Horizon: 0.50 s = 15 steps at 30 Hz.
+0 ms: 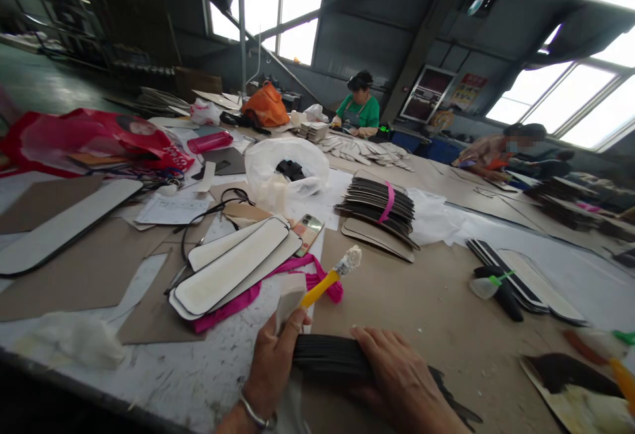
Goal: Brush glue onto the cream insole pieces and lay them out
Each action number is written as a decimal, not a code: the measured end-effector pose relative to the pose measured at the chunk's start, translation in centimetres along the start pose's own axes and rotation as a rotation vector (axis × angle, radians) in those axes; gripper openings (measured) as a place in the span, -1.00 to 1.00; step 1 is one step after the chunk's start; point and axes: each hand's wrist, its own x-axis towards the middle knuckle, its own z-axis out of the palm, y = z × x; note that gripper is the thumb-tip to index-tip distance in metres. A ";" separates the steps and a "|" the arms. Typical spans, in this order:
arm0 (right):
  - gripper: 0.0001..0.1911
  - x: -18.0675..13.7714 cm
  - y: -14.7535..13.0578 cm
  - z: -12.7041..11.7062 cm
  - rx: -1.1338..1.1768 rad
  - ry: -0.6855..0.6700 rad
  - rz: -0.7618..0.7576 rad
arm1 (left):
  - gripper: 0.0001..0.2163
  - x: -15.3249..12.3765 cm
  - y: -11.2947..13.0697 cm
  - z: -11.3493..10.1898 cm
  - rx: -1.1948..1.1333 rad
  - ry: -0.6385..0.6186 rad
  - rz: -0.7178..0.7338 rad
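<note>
Between my two hands, close to the table's front edge, is a stack of thin black strips (331, 356). My left hand (272, 361) grips the stack's left end. A yellow-handled brush (322, 288) is also held in it, with white-caked bristles pointing up and away. A pale, flat piece (292, 298) stands by its fingers; I cannot make out what it is. My right hand (397, 374) is wrapped over the stack's right end, its lower fingers hidden. Loose dark strips (456, 399) stick out beyond the right wrist.
Left of the hands lie white-faced oblong panels (231, 268), pink ribbon (233, 308) and a phone (308, 232). Ahead are a tied panel stack (380, 201) and a white bag (288, 163). To the right is a green-topped bottle (486, 285). Two people work farther back.
</note>
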 end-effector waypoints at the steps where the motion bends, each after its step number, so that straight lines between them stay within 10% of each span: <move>1: -0.39 -1.0 0.9 0.0 0.007 0.030 -0.006 | -0.64 0.0 -0.1 0.2 0.016 -0.009 0.011; 7: -0.59 -6.5 6.5 1.4 0.035 0.137 0.110 | -0.63 0.1 -0.8 0.9 0.026 -0.029 0.000; 15: -0.71 -5.5 6.7 2.2 0.078 0.221 0.075 | -0.64 0.1 -1.5 2.8 0.004 -0.006 -0.058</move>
